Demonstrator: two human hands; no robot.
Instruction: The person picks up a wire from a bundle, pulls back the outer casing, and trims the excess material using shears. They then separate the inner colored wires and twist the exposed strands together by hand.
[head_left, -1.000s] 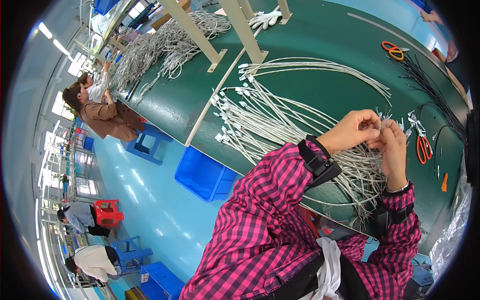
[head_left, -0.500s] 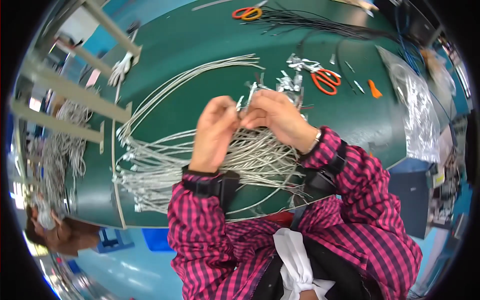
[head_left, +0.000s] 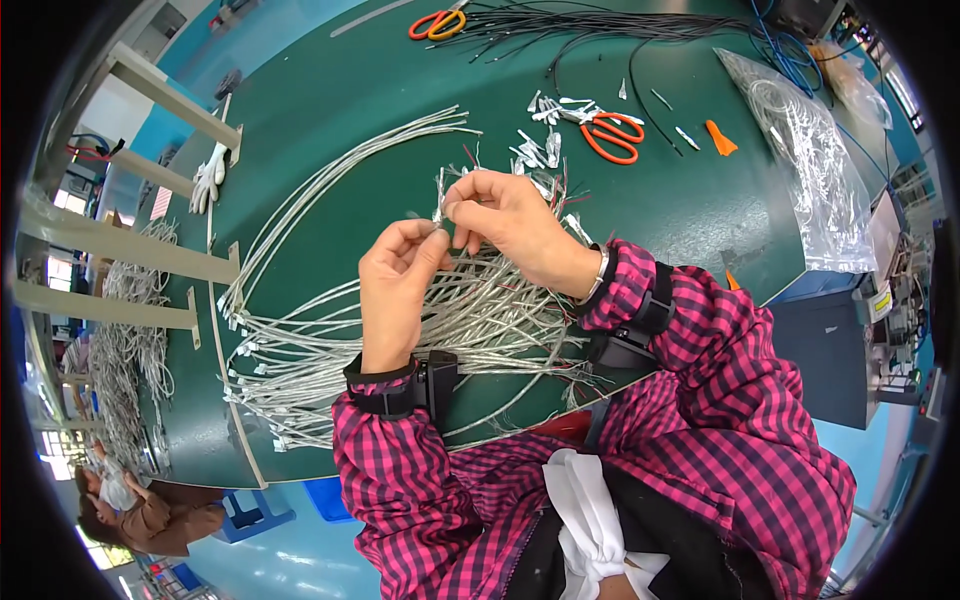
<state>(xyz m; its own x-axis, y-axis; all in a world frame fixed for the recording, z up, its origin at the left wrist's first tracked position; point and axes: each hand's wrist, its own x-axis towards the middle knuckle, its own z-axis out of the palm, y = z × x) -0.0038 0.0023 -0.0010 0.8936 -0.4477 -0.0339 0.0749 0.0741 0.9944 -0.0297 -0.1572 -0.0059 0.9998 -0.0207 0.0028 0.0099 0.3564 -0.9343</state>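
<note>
Over the green table, both my hands meet at the frayed end of a grey cable (head_left: 439,198), whose silvery shielding stands up between my fingertips. My left hand (head_left: 393,290) is closed, pinching the cable end from below between thumb and forefinger. Just above it, my right hand (head_left: 518,228) is closed too, its thumb and forefinger on the silvery strands. Beneath my hands lies a wide pile of grey cables (head_left: 500,325) with white connectors at the left and stripped ends at the right. A smaller bundle of grey cables (head_left: 340,165) curves beyond my left hand.
Silvery foil scraps (head_left: 535,150) lie beside orange-handled scissors (head_left: 612,138). Further back are black cables (head_left: 600,28) and red-and-yellow scissors (head_left: 437,25). An orange tool (head_left: 720,138) and a clear plastic bag (head_left: 815,170) are at the right. A metal frame (head_left: 140,240) edges the left; people sit beyond.
My head view has shifted, so the table's contents sit differently in it. My hands stay together at the cable end, and the right fingers have moved up along the silvery strands.
</note>
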